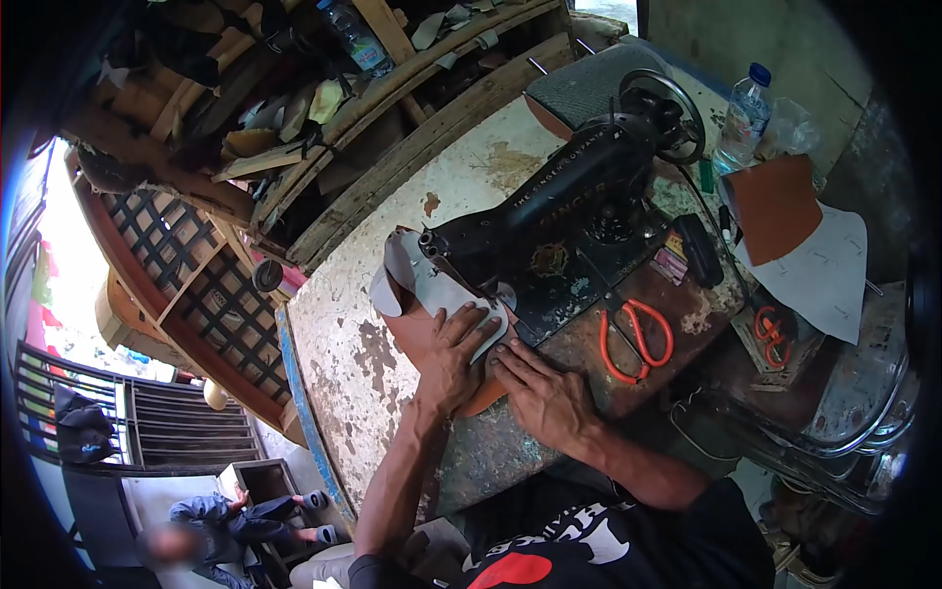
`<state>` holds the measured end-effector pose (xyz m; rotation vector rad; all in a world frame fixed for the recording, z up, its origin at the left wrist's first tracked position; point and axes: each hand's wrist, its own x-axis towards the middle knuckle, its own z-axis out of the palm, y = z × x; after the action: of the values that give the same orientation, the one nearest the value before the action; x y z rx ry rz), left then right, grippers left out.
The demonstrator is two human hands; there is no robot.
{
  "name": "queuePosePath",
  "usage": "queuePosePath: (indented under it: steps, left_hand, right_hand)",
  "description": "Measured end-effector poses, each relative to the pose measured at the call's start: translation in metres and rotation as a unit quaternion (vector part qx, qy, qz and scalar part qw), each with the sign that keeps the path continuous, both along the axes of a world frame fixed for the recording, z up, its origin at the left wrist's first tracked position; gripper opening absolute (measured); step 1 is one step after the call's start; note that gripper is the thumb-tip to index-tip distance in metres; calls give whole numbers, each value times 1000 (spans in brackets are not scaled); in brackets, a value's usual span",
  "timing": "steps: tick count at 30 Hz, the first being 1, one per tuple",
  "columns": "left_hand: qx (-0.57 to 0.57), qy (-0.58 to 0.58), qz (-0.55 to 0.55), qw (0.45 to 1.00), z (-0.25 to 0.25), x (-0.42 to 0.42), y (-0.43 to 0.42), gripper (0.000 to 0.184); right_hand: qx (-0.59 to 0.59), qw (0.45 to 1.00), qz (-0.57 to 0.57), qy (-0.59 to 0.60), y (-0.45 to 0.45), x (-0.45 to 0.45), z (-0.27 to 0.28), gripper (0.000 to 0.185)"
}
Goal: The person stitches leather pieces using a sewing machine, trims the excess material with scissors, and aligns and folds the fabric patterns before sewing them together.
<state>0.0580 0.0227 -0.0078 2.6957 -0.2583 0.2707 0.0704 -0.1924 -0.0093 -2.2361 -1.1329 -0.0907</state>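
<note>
Workpiece [410,336], brown & leather-like, is laid flat on the counter [339,294], nr its middle, at the needle end of a black sewing machine [549,206]. It's topped w/ a white sheet [437,288], curled up at the far-left end; whether it's caught under the machine's foot can't be told. L hand [454,350] is opened out & rested on top, fingers spread over the white sheet. R hand [543,398] is set just beside it, fingers extended & fingertips put to the workpiece's R side; its thumb is mostly hidden, so whether anything's pinched can't be told.

Orange-handled scissors [642,344] are left btwn R hand & the counter's R edge, handles twd that edge. By the machine's base, a dark block [700,250] & a small pink packet [670,263] are placed side by side. Nr the counter's far-R corner, a water bottle [743,123] w/ blue cap is stood upright; just off the R edge, another brown piece [773,208] is laid partly over white paper [819,275]. A grey textured piece [594,88] is set behind the machine, at the far edge. Beyond that edge, a wooden rack [339,211] is filled w/ scraps. Well apart, past the L edge, a seated person [260,522] is seen.
</note>
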Motion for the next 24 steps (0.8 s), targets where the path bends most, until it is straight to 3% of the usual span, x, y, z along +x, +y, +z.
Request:
queuePosePath:
  steps: [9, 24]
  left_hand:
    - [-4, -24, -23, 999, -4, 5, 6, 54]
    - [104, -31, -11, 994, 13, 7, -5, 55]
  right_hand:
    - [-15, 1000, -19, 1, 5, 0, -3, 42]
    - [-4, 999, -30, -24, 13, 4, -8, 39]
